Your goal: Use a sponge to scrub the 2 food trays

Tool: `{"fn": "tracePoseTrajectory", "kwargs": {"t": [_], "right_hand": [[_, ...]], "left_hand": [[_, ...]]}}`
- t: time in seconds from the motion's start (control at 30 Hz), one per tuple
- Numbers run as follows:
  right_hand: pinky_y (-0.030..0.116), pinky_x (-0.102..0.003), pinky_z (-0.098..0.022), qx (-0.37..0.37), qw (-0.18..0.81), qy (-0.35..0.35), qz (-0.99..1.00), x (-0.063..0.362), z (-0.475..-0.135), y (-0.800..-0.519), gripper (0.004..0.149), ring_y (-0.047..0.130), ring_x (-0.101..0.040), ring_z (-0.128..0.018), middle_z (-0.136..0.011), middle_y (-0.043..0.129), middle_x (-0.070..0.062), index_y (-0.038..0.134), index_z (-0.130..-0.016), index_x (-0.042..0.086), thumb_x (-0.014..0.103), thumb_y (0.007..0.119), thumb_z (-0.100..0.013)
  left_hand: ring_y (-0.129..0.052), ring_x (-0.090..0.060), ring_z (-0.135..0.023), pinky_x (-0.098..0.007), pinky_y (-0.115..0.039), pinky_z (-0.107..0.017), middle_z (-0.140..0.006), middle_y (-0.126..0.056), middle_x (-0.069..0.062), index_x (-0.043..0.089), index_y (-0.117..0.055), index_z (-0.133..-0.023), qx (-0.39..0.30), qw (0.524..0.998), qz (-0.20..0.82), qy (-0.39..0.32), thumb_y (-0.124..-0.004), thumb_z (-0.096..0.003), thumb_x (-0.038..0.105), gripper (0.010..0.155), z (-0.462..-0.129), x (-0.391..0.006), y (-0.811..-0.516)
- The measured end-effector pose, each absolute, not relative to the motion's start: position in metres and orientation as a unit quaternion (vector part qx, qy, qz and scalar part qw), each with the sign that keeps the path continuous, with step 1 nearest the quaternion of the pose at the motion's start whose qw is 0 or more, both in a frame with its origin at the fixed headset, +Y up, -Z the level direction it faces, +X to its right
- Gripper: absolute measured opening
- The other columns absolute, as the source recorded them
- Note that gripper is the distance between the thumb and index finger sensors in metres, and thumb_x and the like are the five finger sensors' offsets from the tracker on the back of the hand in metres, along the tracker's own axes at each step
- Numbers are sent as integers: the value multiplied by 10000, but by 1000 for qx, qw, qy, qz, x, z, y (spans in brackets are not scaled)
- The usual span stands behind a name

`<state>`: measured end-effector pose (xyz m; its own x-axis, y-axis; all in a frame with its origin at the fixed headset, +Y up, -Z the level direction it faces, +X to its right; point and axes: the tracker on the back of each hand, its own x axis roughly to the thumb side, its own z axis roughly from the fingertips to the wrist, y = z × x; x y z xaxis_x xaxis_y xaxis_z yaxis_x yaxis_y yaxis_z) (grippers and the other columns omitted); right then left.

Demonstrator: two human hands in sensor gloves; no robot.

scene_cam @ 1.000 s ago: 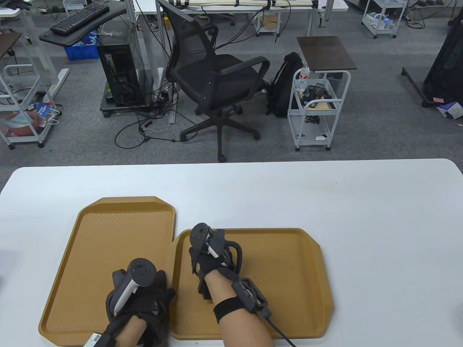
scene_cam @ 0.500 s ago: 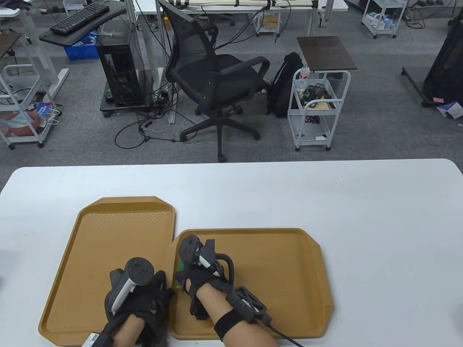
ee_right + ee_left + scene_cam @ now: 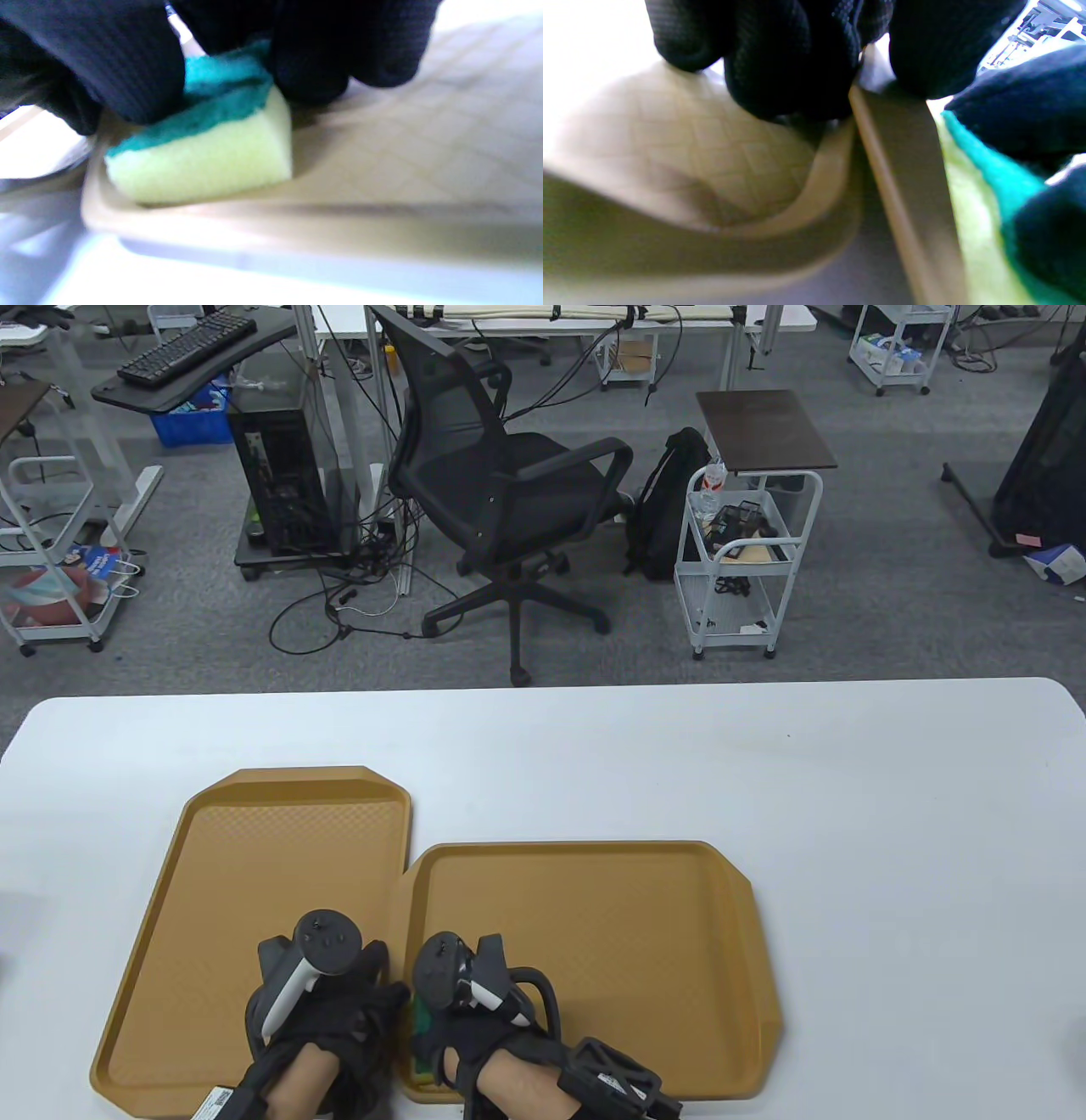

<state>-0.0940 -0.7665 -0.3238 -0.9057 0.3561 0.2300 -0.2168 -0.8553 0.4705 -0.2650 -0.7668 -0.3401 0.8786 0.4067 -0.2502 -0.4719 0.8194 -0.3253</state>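
Note:
Two tan food trays lie side by side, the left tray point(image 3: 254, 848) set farther back than the right tray point(image 3: 645, 916). My right hand point(image 3: 437, 1027) grips a yellow sponge with a green scouring top point(image 3: 203, 156) and presses it flat on the right tray's floor point(image 3: 403, 140) at its near left corner. Only a sliver of the sponge point(image 3: 417, 1014) shows in the table view. My left hand point(image 3: 369, 988) rests on the left tray at its right rim, fingertips point(image 3: 789, 76) pressed on the patterned floor point(image 3: 683, 140). The sponge point(image 3: 967, 203) lies just across the rims.
The white table point(image 3: 848, 814) stretches out to the right and behind the trays. Beyond its far edge stand an office chair point(image 3: 501, 500) and a small white cart point(image 3: 747, 551) on the carpet.
My right hand slid the sponge toward me along the left side of the right tray, from its far left corner to its near left corner. The left hand stayed put.

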Motion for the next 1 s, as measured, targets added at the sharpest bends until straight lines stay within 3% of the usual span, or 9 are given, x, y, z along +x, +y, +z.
{"fn": "tracePoseTrajectory", "kwargs": {"t": [0.23, 0.4, 1.0], "right_hand": [[812, -476, -484, 194, 74, 144, 968, -96, -307, -763, 710, 861, -337, -646, -1071, 590, -152, 609, -1046, 192, 433, 893, -442], [813, -482, -497, 194, 62, 140, 969, -73, -305, -761, 697, 872, -336, -656, -1069, 613, -143, 623, -1040, 205, 428, 899, -440], [809, -518, -550, 69, 39, 123, 989, 100, -295, -756, 673, 895, -334, -688, -1069, 660, -132, 646, -1028, 238, 405, 915, -434]], "left_hand": [[-980, -287, -536, -503, -766, -553, -702, -969, -35, 180, -633, -1060, -172, 966, 176, 74, -850, -432, 508, 741, -338, -254, -764], [-977, -287, -537, -504, -764, -553, -701, -968, -35, 186, -634, -1060, -175, 964, 188, 75, -853, -431, 509, 740, -338, -256, -765], [-976, -289, -536, -504, -764, -552, -702, -966, -37, 185, -631, -1060, -174, 964, 186, 77, -847, -433, 504, 736, -338, -255, -766]]}}
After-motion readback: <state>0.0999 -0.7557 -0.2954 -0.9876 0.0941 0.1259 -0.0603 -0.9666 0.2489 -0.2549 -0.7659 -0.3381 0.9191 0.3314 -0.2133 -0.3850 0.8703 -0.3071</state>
